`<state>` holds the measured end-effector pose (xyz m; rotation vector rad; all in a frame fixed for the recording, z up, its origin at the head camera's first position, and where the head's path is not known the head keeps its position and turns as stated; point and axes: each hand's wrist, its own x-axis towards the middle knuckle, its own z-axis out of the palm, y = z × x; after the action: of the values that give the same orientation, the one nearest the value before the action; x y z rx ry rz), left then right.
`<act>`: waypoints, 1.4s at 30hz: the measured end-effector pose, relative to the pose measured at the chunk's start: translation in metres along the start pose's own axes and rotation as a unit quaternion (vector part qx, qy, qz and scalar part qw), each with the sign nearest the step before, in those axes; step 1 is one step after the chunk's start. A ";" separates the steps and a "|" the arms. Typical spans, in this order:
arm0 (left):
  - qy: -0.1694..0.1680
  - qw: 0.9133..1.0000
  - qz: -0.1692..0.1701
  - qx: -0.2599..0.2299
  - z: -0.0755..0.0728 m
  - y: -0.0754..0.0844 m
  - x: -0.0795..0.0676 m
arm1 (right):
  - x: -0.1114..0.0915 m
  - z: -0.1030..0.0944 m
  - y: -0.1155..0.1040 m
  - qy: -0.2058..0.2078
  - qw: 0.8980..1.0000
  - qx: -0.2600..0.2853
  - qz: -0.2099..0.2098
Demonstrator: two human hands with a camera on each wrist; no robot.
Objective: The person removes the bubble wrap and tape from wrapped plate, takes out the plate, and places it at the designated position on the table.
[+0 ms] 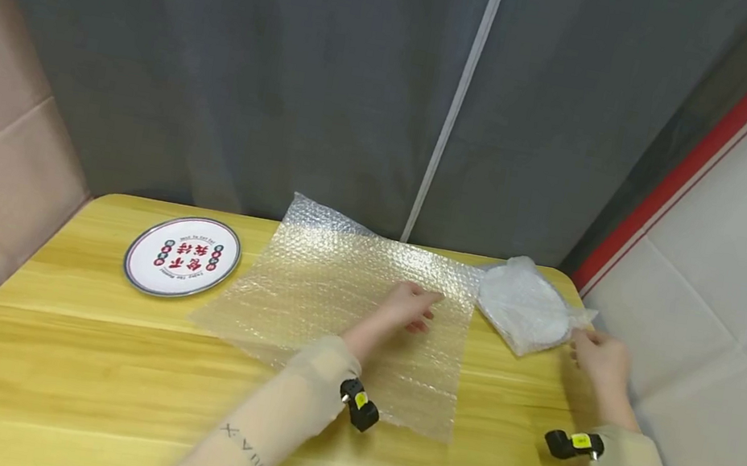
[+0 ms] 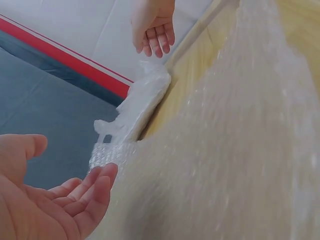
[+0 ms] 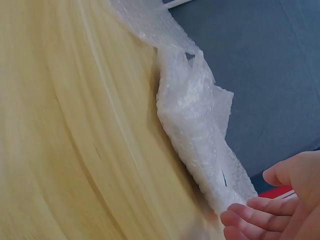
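A clear sheet of bubble wrap [image 1: 337,276] lies spread across the middle of the table. Over its right half hovers my left hand [image 1: 408,306], its thumb apart from loosely bent fingers and nothing held, as the left wrist view shows too. At the right back corner rests a plate-like round bundle wrapped in bubble wrap [image 1: 524,310]. My right hand [image 1: 602,363] is at the bundle's right end, by a loose corner of wrap. In the right wrist view its fingers [image 3: 255,217] are relaxed beside the wrap; whether they touch it I cannot tell.
A white plate [image 1: 182,257] with red lettering and a dark rim lies at the table's left back. Behind the wooden table [image 1: 101,377] hangs a grey curtain [image 1: 260,68]. A white wall panel with a red stripe [image 1: 710,148] stands close on the right.
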<state>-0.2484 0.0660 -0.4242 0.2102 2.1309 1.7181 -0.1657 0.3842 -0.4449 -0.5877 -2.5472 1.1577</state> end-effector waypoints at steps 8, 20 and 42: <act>-0.034 0.999 -0.020 0.001 0.023 -0.004 0.003 | 0.010 -0.005 0.005 -0.054 0.995 0.056 0.061; -0.033 0.990 -0.079 -0.109 0.060 -0.004 0.016 | 0.016 -0.007 0.010 -0.116 0.971 0.170 0.123; -0.083 0.967 -0.091 -0.221 0.091 -0.017 0.031 | 0.025 0.007 0.015 -0.148 0.900 0.347 0.217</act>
<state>-0.2385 0.1552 -0.4621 0.0279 1.5487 1.9334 -0.1869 0.4008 -0.4590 -0.8485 -2.0103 2.3152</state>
